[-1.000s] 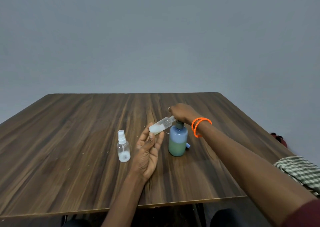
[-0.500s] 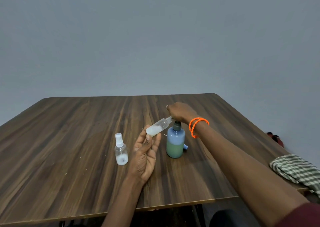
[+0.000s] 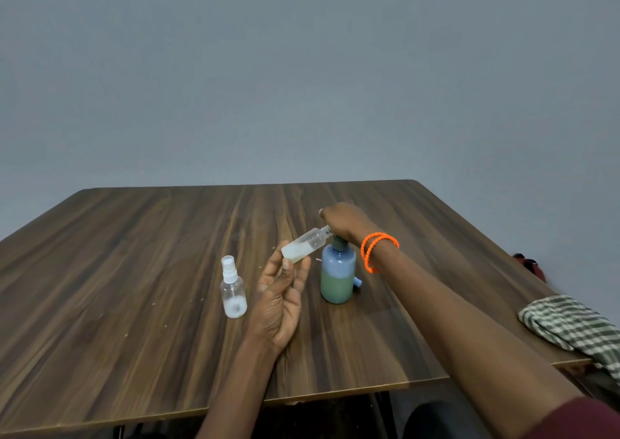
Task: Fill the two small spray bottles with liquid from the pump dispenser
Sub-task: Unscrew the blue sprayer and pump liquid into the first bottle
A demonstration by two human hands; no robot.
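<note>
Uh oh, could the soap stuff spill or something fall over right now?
Maybe. The uncapped small bottle is tilted, held only at its base by the left hand's fingertips, so it might slip or miss the spout. The right hand presses on top of the pump dispenser, which nothing else steadies, so a crooked push might tip it.

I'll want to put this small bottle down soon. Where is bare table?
Bare wood lies left of the capped spray bottle and behind the right hand. Crowded: the gap between that bottle and the pump dispenser, filled by the left hand holding the open bottle.
</note>
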